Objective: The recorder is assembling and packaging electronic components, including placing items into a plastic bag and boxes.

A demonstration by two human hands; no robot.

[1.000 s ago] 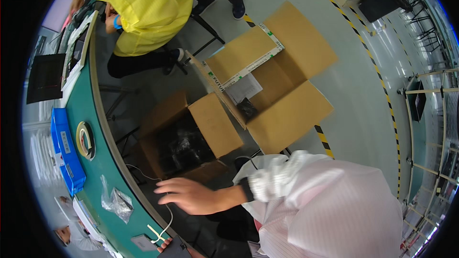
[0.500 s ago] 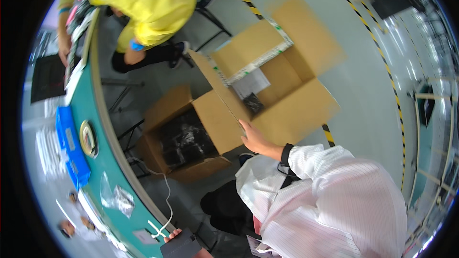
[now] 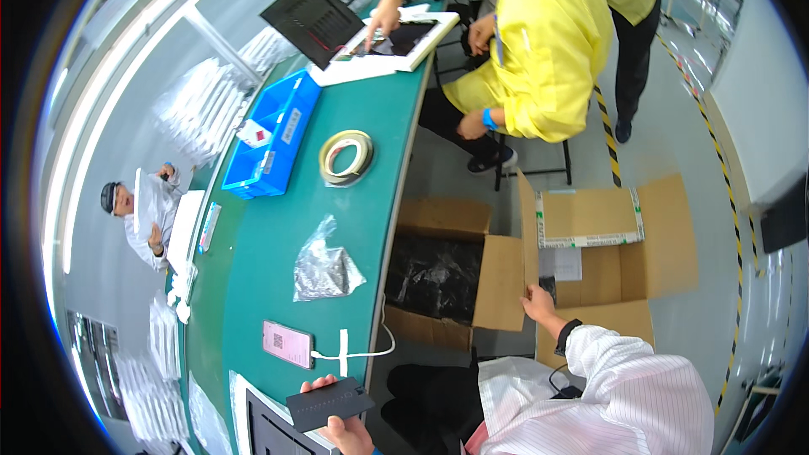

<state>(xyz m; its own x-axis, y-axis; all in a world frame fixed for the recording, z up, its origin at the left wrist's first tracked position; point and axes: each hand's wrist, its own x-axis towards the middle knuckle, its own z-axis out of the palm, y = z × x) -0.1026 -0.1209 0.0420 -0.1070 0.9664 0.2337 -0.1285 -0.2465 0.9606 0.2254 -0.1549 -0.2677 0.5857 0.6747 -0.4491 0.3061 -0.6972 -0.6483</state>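
My left hand [image 3: 349,435] is closed round a flat black rectangular block [image 3: 329,404] above the near edge of the green table. Beside it lie a pink phone [image 3: 287,343] with a white cable plugged in and a dark panel in a white frame [image 3: 282,425]. On the right, my right hand [image 3: 539,305] pinches the upright left flap [image 3: 529,232] of an open cardboard box [image 3: 590,312] on the floor. White paper [image 3: 563,264] and a small dark item show inside that box. Just left of it, another open box holds something wrapped in black plastic [image 3: 434,276].
The green table [image 3: 253,261] carries a bag of silvery parts [image 3: 327,270], a tape roll [image 3: 369,156] and a blue bin [image 3: 268,139]. A seated co-worker in yellow [image 3: 539,42] touches a panel; another stands behind. Across the table, a person [image 3: 156,219] holds a white sheet.
The view has swung left, bringing more of the table and the phone into sight. My left hand still holds the black block, and my right hand still grips the box flap.
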